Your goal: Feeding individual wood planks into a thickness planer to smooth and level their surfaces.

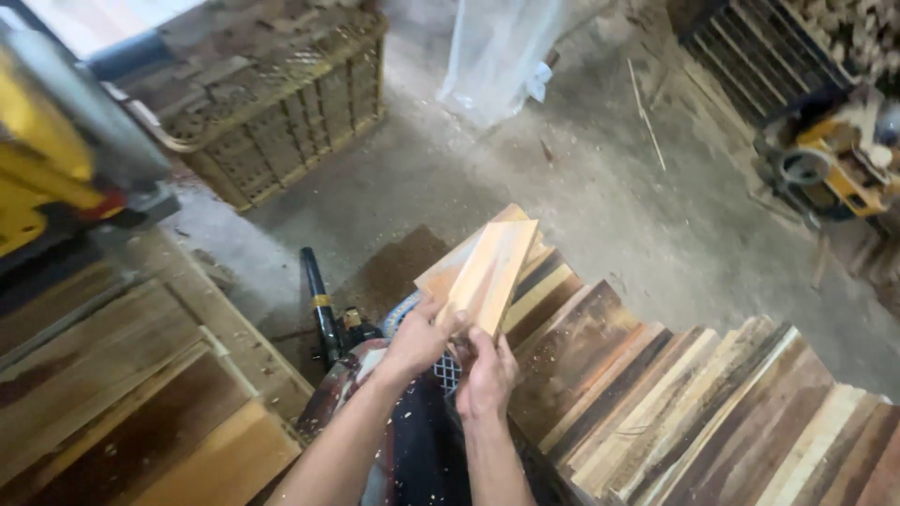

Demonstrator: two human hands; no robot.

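Note:
Both my hands hold a short stack of light wooden boards (pixel 487 267) above the floor. My left hand (pixel 417 339) grips the near left corner of the stack. My right hand (pixel 486 375) supports its near end from below. The top board is pale orange and tilts away from me. Right beside the stack, a row of darker and lighter wooden planks (pixel 675 403) stands on edge, running to the lower right.
A wooden workbench of planks (pixel 122 394) sits at lower left under a yellow machine (pixel 47 150). A plastic crate of wood offcuts (pixel 272 94) stands at the back, a clear plastic bag (pixel 497 52) beside it. A black blower (pixel 323 314) lies on the sawdusty floor. A yellow tool (pixel 834 164) is at right.

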